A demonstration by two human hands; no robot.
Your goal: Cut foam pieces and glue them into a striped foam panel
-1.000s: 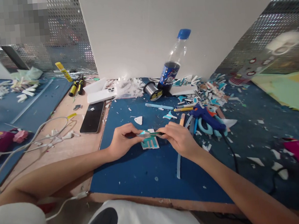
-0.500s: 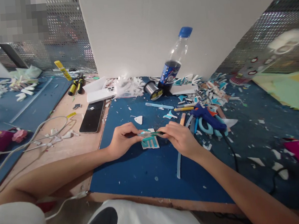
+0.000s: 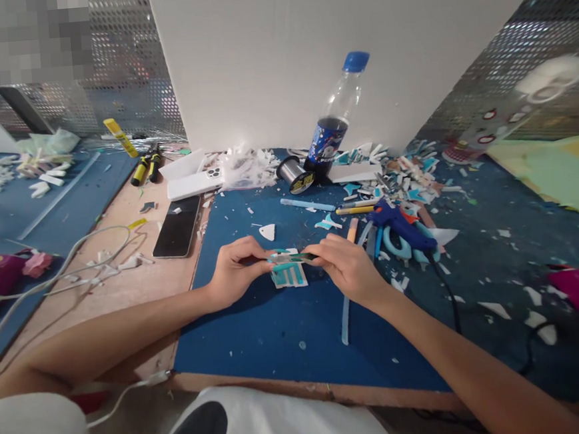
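My left hand (image 3: 238,269) is closed in a pinch on one end of a thin, pale piece with teal edges (image 3: 287,257). From the other side, my right hand (image 3: 349,266) pinches a thin, dark-looking end that meets this piece; whether it is the same piece or a slim tool, I cannot tell. Just under the fingertips is a small white card with teal stripes (image 3: 290,276), its top partly hidden by the held piece. A light blue stick (image 3: 346,319) lies on the blue mat (image 3: 269,342) beside my right wrist.
Right of my hands lie a blue glue gun (image 3: 404,224) and light blue-handled scissors (image 3: 397,247). Behind stand a cola bottle (image 3: 328,137) and a wire spool (image 3: 296,175) among white and teal scraps (image 3: 406,174). A phone (image 3: 177,227) and pliers (image 3: 146,167) lie left.
Both hands stay almost in place, still pinching. The teal stripes on the card show at a slightly different slant; the whole view shifts a little.
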